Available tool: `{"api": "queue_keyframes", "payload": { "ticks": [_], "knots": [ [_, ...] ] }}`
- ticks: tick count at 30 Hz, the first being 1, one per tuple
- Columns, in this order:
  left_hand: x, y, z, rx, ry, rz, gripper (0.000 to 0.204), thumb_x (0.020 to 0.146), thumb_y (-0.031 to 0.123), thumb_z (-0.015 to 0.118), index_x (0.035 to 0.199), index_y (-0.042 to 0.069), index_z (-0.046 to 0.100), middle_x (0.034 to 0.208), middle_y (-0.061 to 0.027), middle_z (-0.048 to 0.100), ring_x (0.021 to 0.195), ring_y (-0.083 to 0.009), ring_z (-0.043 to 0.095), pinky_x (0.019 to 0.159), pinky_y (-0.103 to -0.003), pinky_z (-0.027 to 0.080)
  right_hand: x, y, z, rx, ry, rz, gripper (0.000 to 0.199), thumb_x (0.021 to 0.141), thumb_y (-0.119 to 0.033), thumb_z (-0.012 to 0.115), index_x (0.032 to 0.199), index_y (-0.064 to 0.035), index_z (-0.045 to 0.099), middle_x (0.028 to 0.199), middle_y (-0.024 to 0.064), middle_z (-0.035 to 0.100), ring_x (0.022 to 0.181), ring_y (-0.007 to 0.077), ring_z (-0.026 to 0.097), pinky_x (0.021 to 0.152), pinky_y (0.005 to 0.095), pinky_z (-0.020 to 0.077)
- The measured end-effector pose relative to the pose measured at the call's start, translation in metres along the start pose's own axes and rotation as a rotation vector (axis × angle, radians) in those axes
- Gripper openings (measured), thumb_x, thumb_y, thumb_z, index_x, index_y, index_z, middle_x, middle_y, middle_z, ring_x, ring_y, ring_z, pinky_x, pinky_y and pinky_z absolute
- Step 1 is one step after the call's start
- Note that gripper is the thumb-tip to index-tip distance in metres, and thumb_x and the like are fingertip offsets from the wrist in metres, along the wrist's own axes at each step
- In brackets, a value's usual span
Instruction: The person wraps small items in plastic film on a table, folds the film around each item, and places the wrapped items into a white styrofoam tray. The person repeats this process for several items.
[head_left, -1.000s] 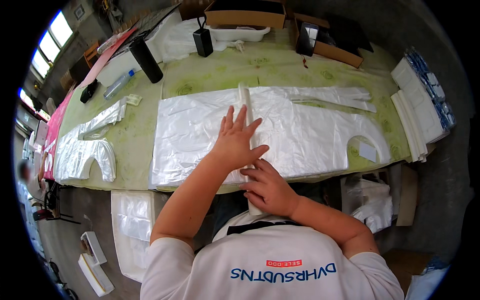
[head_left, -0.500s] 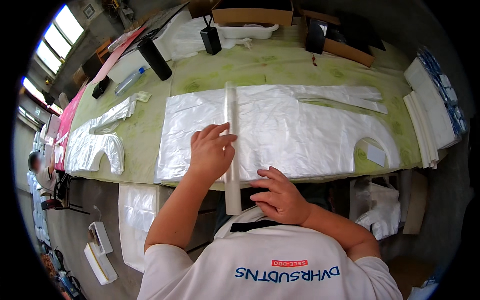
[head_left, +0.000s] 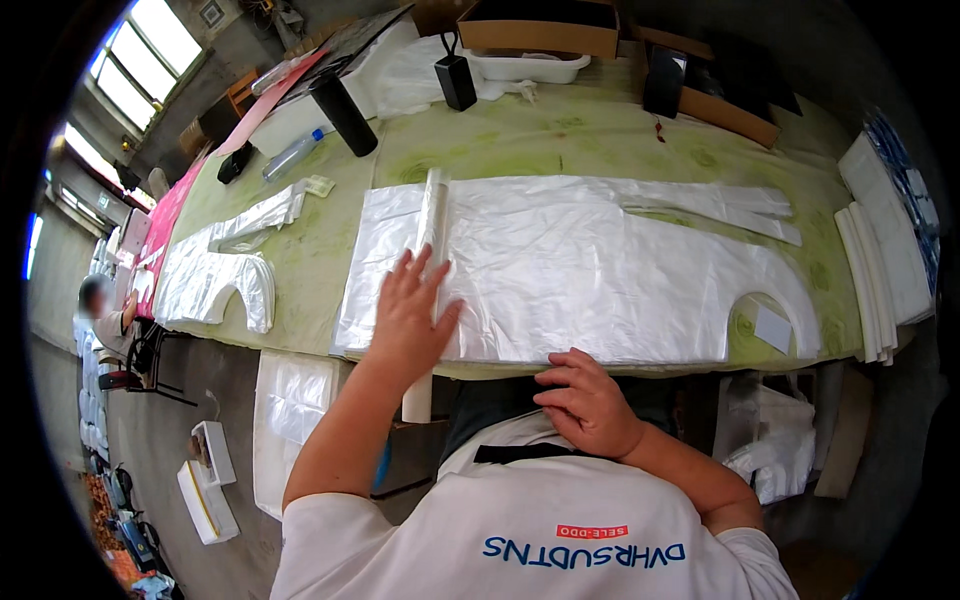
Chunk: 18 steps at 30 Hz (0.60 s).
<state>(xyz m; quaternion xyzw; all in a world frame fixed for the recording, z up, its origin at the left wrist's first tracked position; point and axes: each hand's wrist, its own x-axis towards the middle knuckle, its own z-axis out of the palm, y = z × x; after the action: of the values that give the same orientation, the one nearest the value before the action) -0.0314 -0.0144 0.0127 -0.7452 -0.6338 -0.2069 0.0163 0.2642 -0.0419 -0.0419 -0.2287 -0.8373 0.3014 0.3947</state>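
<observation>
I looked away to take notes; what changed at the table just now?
The pale roll has moved left across the plastic film, with the left hand over it. The right hand, earlier at the roll, is now off it. The film and white card stayed put.

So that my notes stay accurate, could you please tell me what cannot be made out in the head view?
Middle of the pale roll: head view, hidden by the left hand.
Layer count of the large plastic sheets: head view, edges too fine.
Rear part of the far cardboard box: head view, cut off by the top edge.
What the person at far left handles: head view, too small.
</observation>
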Motion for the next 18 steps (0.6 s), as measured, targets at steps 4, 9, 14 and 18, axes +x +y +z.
{"api": "queue_keyframes", "payload": {
  "ticks": [4, 9, 14, 18],
  "knots": [
    [-0.014, -0.015, 0.002, 0.067, -0.302, -0.254, 0.066, 0.094, 0.025, 0.064, 0.154, 0.007, 0.04, 0.163, -0.0199, 0.03, 0.152, -0.0422, 0.023, 0.121, -0.057, 0.024, 0.003, -0.007, -0.006, -0.027, -0.011, -0.047, 0.024, 0.08, -0.004, 0.076, 0.103, -0.0089, 0.073, 0.117, 0.0097, 0.067, 0.122, 0.0354, 0.058, 0.108, 0.0535, 0.0437],
    [-0.015, -0.053, -0.014, 0.188, 0.0, -0.326, 0.07, 0.09, 0.013, 0.061, 0.154, 0.001, 0.035, 0.165, -0.0241, 0.023, 0.153, -0.0455, 0.018, 0.125, -0.05, 0.019, -0.004, -0.001, -0.009, -0.008, 0.032, -0.006, 0.022, 0.08, -0.004, 0.076, 0.102, -0.0082, 0.074, 0.116, 0.01, 0.067, 0.12, 0.0354, 0.059, 0.108, 0.0527, 0.0444],
    [-0.027, -0.069, 0.004, 0.126, -0.169, -0.468, 0.083, 0.091, 0.031, 0.068, 0.158, 0.002, 0.028, 0.164, -0.0252, 0.023, 0.15, -0.046, 0.024, 0.123, -0.047, 0.024, 0.001, -0.005, -0.006, -0.005, 0.012, -0.052, 0.023, 0.079, -0.001, 0.075, 0.101, -0.0076, 0.072, 0.115, 0.0115, 0.067, 0.117, 0.0366, 0.06, 0.106, 0.0522, 0.0457],
    [-0.029, -0.101, -0.008, 0.124, -0.186, -0.647, 0.091, 0.089, 0.037, 0.07, 0.162, 0.012, 0.021, 0.157, -0.0249, 0.039, 0.145, -0.0433, 0.036, 0.12, -0.047, 0.03, 0.0, -0.004, -0.008, 0.003, 0.015, -0.037, 0.025, 0.079, 0.003, 0.074, 0.101, -0.0072, 0.07, 0.114, 0.0129, 0.067, 0.115, 0.0379, 0.061, 0.104, 0.0524, 0.0465]
  ]
}}
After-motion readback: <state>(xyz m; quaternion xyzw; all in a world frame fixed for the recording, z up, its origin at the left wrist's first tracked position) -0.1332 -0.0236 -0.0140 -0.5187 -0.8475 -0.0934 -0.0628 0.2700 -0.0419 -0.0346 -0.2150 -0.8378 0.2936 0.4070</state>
